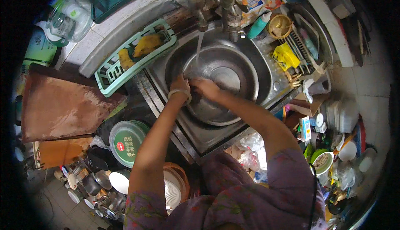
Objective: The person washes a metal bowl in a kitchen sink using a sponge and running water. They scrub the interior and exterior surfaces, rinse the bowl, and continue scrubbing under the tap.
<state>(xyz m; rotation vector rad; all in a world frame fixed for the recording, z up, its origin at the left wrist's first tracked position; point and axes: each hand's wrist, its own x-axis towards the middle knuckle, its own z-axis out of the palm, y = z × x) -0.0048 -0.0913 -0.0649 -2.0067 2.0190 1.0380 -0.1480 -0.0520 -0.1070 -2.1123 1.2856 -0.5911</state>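
Note:
Water runs from the faucet [202, 24] into a round stainless steel basin [231, 108] standing in the sink [267, 74]. Both hands are over the left side of the basin, close to the stream. My left hand [180, 84], with a pale bangle [180, 94] at the wrist, is by the basin's left rim. Close against it, my right hand [206, 88] has its fingers bent toward the left one. The fingers are partly hidden and blurred, so whether either hand holds anything cannot be told. A little water lies on the basin's bottom.
Left of the sink is a pale green plastic basket [107, 88] with yellow sponges [148, 45]. Beyond it leans a worn brown board [68, 105]; a green-lidded tub [126, 142] sits nearer. On the right are a teal bottle [258, 27], a yellow cloth or bag [286, 56] and a dish rack [300, 50].

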